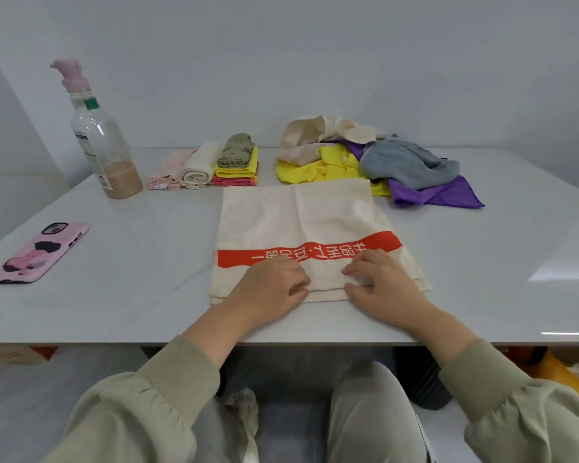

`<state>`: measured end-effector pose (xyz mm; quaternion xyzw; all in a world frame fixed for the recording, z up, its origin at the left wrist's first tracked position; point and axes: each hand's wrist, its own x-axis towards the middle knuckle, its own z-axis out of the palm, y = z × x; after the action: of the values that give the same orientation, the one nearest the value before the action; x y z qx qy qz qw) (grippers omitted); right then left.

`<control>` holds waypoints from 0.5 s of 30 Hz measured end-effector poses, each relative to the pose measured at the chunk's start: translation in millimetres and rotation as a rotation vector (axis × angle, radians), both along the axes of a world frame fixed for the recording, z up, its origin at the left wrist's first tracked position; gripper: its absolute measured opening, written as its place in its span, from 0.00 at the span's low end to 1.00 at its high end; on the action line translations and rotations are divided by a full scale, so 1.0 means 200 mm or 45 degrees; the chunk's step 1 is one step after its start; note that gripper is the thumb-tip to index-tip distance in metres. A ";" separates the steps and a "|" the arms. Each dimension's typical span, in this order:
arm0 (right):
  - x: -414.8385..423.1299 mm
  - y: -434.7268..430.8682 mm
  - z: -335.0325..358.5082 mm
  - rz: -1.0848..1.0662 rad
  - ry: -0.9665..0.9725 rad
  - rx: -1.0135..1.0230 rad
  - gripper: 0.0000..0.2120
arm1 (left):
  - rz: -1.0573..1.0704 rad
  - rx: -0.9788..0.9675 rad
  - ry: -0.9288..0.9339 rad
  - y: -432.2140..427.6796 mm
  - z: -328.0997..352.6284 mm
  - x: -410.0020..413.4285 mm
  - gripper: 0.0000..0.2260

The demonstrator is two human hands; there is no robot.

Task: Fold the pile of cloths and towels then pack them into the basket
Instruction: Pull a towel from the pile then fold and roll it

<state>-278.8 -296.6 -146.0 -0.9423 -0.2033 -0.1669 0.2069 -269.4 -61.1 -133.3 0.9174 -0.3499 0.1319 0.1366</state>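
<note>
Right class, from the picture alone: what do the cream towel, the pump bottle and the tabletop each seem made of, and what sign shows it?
Cream towel: probably cotton terry, matte; nubbly surface, soft creases, woven-looking red band.
Pump bottle: likely clear plastic, glossy; see-through walls, pink pump head.
Tabletop: hard, glossy white, perhaps laminate or stone; it shows bright reflections.

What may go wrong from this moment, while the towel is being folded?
1. The cream towel with a red band lies against the loose pile of yellow, grey and purple cloths; folding may drag them.
2. Its layers look uneven near the left hand and right hand, so the fold may come out crooked.
</note>
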 end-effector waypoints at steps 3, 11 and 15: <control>0.00 -0.01 0.00 0.016 -0.003 -0.043 0.17 | -0.056 -0.097 -0.204 -0.01 0.00 0.01 0.12; -0.01 -0.01 0.01 -0.026 -0.023 0.034 0.08 | -0.105 -0.078 -0.015 -0.01 -0.05 -0.05 0.07; -0.01 -0.03 0.04 0.025 -0.270 0.040 0.11 | -0.042 -0.070 0.013 -0.02 -0.04 -0.02 0.08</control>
<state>-280.8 -302.4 -138.2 -0.9141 -0.2306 -0.2666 0.2005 -274.3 -65.7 -141.7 0.9080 -0.3607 0.1345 0.1655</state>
